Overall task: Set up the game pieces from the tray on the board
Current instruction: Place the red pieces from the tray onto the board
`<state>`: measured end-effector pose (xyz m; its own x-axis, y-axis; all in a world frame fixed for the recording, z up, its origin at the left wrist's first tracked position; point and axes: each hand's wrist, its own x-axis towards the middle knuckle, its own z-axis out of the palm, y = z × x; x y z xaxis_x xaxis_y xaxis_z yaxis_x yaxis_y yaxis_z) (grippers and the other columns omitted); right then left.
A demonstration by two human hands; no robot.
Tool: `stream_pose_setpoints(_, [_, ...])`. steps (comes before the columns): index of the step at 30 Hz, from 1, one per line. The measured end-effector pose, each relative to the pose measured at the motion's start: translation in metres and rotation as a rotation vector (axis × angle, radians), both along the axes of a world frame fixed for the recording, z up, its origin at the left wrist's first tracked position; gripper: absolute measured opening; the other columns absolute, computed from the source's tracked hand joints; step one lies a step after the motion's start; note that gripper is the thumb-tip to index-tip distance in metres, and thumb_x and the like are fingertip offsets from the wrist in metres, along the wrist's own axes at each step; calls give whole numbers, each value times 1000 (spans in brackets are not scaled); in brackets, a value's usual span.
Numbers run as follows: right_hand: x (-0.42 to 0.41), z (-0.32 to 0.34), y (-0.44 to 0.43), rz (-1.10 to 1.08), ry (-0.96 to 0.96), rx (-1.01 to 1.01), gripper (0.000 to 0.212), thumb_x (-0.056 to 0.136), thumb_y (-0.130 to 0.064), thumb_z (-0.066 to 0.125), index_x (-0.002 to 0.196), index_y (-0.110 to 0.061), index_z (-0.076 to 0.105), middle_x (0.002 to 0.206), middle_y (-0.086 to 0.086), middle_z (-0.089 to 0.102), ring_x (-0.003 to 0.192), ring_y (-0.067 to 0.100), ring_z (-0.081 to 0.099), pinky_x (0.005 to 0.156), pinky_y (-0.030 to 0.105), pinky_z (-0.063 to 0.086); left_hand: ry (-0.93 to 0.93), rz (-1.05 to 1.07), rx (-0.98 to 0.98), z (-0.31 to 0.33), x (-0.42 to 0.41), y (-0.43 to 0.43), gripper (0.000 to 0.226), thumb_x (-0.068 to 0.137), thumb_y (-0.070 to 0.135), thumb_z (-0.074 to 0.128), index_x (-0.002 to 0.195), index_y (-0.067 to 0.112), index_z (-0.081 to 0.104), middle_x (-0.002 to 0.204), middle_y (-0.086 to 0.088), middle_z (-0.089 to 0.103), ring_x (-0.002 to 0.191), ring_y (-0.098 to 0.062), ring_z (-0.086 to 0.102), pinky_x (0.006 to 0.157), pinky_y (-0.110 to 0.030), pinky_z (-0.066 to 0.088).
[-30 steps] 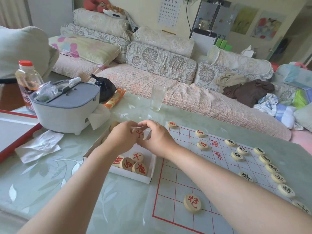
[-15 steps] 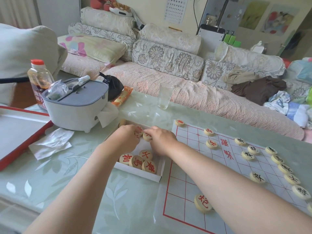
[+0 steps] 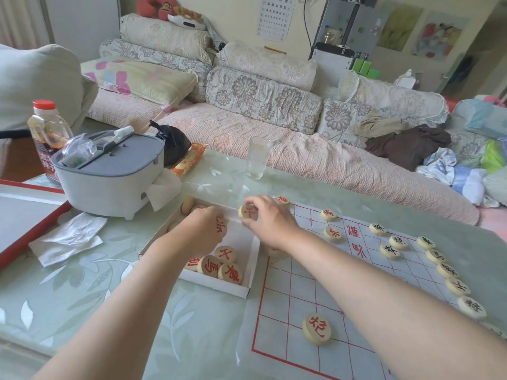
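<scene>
1. A glass-topped desk (image 3: 82, 297) with a leaf pattern stands before a cushioned sofa (image 3: 301, 149); a grey bin (image 3: 109, 182), a bottle (image 3: 48, 133) and a drinking glass (image 3: 258, 157) stand on it
2. The board (image 3: 301, 283) lies at the right with red and black pieces on it; the white tray (image 3: 253, 256) sits just beside it, with tray pieces (image 3: 222, 266) bunched in its near corner
3. The right hand (image 3: 270, 223) has its grip clamped; thumb and fingers pinch a red-marked piece (image 3: 248, 212) above the tray's far edge
4. The left hand (image 3: 203, 231) is low in the tray with its fingers curled; it seems to hold a second piece (image 3: 221, 226), which it partly hides
</scene>
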<state>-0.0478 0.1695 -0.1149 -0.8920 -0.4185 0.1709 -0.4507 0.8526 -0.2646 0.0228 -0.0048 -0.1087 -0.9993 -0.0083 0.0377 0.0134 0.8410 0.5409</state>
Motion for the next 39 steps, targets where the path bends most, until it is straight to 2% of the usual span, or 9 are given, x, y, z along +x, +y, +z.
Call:
stream_pose_setpoints(5, [-12, 10, 48, -268, -57, -117, 38, 85, -43, 68, 114, -26, 52, 122, -4, 58, 112, 20, 57, 85, 31, 43, 51, 67, 48, 6, 1, 18, 40, 83, 21, 71, 121, 17, 57, 113, -5, 62, 108, -22, 55, 80, -25, 44])
stream_pose_setpoints(10, [-9, -4, 76, -326, -211, -148, 28, 79, -50, 70, 95, -32, 55, 104, -10, 59, 97, 16, 59, 81, 30, 45, 50, 48, 105, 3, -2, 34, 50, 79, 23, 76, 124, 26, 54, 113, -4, 62, 100, -21, 55, 79, -29, 49])
stream_pose_setpoints(16, [-4, -15, 65, -296, -247, -174, 26, 79, -50, 67, 95, -32, 58, 98, -13, 60, 93, 14, 59, 73, 30, 45, 79, -58, 159, 2, -1, 45, 48, 79, 21, 76, 123, 26, 56, 109, 1, 59, 85, -14, 51, 51, -14, 35])
stream_pose_setpoints(22, [-4, -16, 56, -278, -204, -115, 19, 86, -48, 59, 93, -32, 66, 111, -10, 57, 103, 15, 55, 81, 31, 43, 89, -85, 179, -3, -3, 47, 50, 77, 21, 78, 121, 26, 56, 110, 2, 62, 89, -13, 55, 73, -21, 44])
stream_pose_setpoints(25, [1, -8, 55, -251, -170, -269, 18, 93, -40, 56, 90, -28, 68, 106, -8, 62, 95, 14, 57, 76, 28, 41, 86, -90, 245, -2, -4, 53, 46, 77, 22, 77, 119, 28, 57, 104, 3, 64, 88, -13, 60, 77, -25, 50])
stream_pose_setpoints(28, [16, 4, 56, -185, -332, -576, 19, 97, -29, 57, 89, -18, 70, 91, -4, 71, 73, 13, 62, 62, 19, 46, 93, -84, 309, 0, -6, 65, 43, 77, 25, 75, 117, 30, 58, 100, 6, 65, 81, -11, 62, 71, -24, 51])
stream_pose_setpoints(31, [34, 11, 65, -137, -484, -735, 12, 98, -20, 60, 96, -13, 69, 87, 4, 70, 55, 16, 59, 42, 12, 38, 73, -89, 366, 1, -7, 82, 42, 74, 24, 78, 110, 30, 57, 89, 12, 64, 72, -4, 62, 58, -15, 49])
stream_pose_setpoints(34, [42, 8, 84, -159, -505, -764, 13, 97, -22, 63, 105, -15, 70, 88, 2, 70, 54, 15, 59, 44, 19, 37, 53, -117, 416, -1, -7, 103, 38, 75, 23, 77, 108, 26, 59, 82, 13, 64, 69, 0, 60, 55, -11, 45])
stream_pose_setpoints(39, [51, 6, 126, -225, -466, -779, 14, 95, -20, 65, 107, -15, 70, 89, 7, 74, 58, 14, 61, 52, 24, 44, -22, -179, 520, -1, -6, 134, 16, 84, 26, 67, 98, 31, 61, 71, 8, 65, 61, -9, 58, 59, -25, 46])
